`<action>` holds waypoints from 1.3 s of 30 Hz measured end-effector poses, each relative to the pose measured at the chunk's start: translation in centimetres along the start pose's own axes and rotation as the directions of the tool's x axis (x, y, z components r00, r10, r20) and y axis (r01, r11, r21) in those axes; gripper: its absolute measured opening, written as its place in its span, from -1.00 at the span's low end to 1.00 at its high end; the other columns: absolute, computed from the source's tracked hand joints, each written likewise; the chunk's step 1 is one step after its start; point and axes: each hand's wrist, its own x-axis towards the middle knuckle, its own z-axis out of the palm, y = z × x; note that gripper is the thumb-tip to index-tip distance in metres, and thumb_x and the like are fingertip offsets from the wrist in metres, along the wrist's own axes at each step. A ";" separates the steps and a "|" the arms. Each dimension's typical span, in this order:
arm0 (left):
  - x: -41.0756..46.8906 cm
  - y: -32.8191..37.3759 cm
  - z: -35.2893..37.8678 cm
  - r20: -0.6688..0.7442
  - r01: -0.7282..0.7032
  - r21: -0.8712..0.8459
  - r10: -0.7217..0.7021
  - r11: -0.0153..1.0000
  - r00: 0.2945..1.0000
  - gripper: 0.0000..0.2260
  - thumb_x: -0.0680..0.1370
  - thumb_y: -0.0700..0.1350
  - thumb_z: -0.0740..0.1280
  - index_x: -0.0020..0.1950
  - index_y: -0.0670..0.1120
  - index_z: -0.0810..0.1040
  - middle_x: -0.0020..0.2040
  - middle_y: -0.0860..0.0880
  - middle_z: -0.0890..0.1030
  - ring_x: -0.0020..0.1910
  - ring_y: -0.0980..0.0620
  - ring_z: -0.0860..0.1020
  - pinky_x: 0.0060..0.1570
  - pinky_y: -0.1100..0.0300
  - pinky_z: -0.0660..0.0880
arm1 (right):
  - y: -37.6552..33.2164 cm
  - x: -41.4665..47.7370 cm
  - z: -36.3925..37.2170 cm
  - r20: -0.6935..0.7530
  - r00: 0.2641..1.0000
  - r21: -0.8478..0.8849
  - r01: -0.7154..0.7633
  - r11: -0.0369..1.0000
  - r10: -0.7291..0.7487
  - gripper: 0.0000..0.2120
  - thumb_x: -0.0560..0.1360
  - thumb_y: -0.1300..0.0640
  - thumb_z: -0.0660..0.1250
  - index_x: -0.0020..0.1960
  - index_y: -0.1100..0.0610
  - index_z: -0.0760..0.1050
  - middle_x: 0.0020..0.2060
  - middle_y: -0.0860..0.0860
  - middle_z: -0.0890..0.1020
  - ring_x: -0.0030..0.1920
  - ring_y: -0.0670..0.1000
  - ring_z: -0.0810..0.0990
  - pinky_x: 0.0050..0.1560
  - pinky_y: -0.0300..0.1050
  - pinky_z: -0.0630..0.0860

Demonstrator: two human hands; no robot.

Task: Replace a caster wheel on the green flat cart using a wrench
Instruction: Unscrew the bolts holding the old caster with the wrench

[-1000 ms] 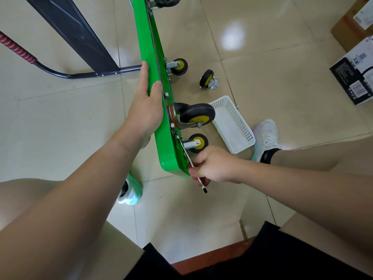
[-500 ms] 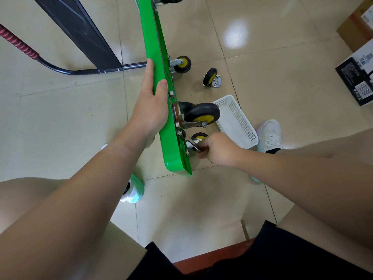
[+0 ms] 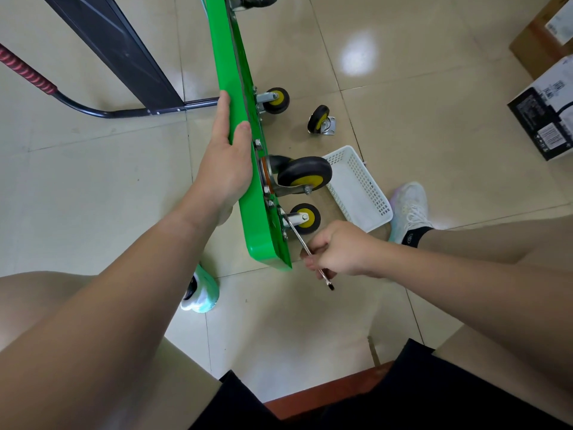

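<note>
You are holding the green cart (image 3: 238, 119) tipped on edge; print on the box (image 3: 541, 119) is showing too small to read. Your left hand (image 3: 226, 169) is wrapping the rim, your right hand (image 3: 338, 249) gripping the wrench (image 3: 297, 235) beside a wheel (image 3: 307, 217).

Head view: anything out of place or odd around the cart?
A caster wheel lies loose on the floor near the white basket, detached from the green cart. The cart stands on edge, left hand gripping it, right hand holding the wrench.
</note>
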 end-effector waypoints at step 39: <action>-0.2 0.5 0.2 -0.012 -0.012 0.015 0.012 1.000 1.000 -0.46 0.73 0.04 0.07 0.68 0.29 -0.05 0.54 0.24 0.35 0.31 0.21 0.53 0.35 0.11 0.48 | -1.1 2.8 -1.1 -0.064 0.994 -0.323 0.067 0.944 -0.092 -0.83 0.54 0.07 0.43 0.06 0.12 0.70 -0.18 0.02 0.61 -0.17 -0.01 0.50 -0.17 -0.20 0.43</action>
